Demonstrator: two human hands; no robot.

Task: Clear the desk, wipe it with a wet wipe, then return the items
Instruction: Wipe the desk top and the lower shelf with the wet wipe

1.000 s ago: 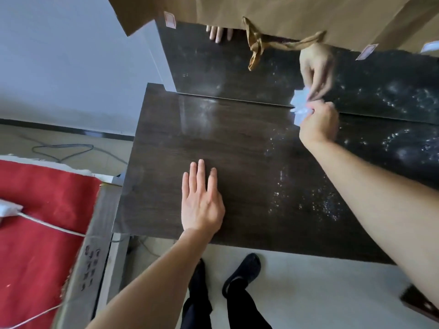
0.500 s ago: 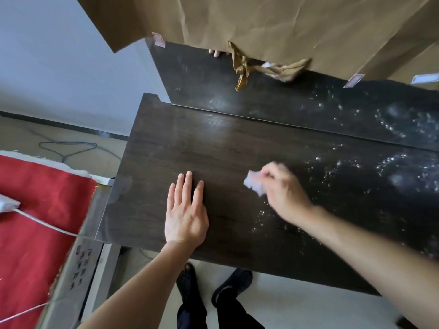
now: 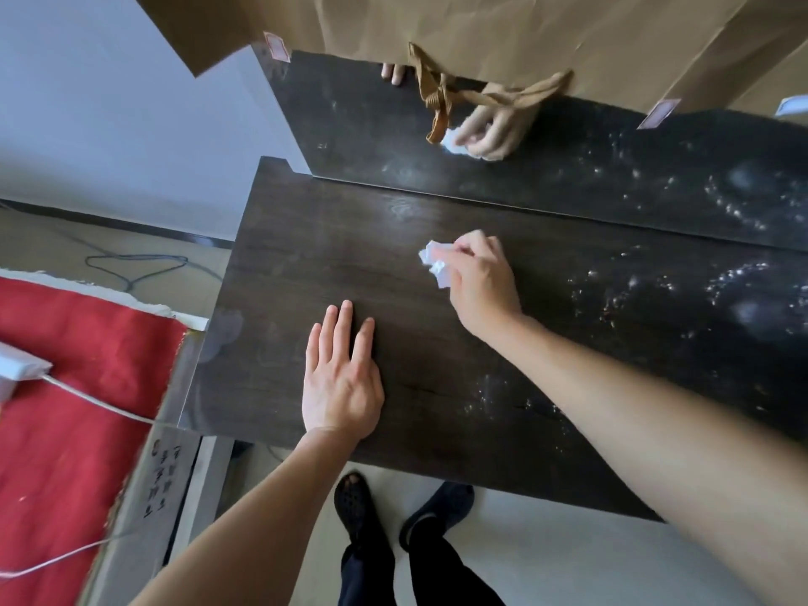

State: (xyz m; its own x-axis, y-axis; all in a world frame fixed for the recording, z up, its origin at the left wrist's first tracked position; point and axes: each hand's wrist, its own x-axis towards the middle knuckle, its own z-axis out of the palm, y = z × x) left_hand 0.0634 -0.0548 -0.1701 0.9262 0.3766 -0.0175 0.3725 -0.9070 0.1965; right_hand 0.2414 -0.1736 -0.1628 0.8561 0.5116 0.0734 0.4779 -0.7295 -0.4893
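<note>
I'm resting my left hand (image 3: 343, 382) flat on the tabletop (image 3: 284, 299), palm down, fingers straight. I'm reaching my right arm in from the right, right hand (image 3: 478, 282) gripping a crumpled wipe (image 3: 435, 264) in curled fingers, knuckles up.

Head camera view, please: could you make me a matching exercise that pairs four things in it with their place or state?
Things:
1. left hand
2. wet wipe
3. red cloth
4. paper bag

Descriptions:
A. brown, along the top of the view
B. crumpled, pinched by the right hand
C. flat on the desk, fingers straight
D. left of the desk, with a white cable lying across it

Pairs: 1-C; 2-B; 3-D; 4-A
</note>
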